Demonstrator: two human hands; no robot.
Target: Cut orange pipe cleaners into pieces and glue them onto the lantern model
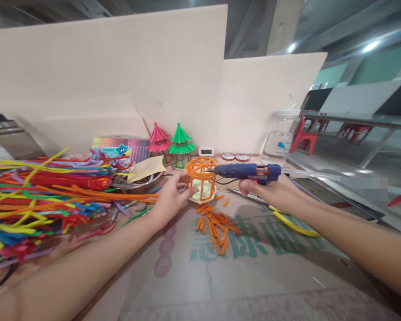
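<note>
Stretching forward, the left hand point(173, 195) grips an orange, spoke-topped cylindrical openwork frame point(199, 175) near the desk's point(254, 283) far edge; the right hand point(270, 192) clutches a blue plastic glue gun point(237, 171), nozzle at the frame's top.

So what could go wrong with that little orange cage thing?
The glue gun in the right hand has its tip at the top of the orange frame, near the left hand. If it's hot, it might burn those fingers. The frame's bars look thin, so a hard squeeze could bend them. Glue might also drip on the loose orange pieces nearby.
</note>
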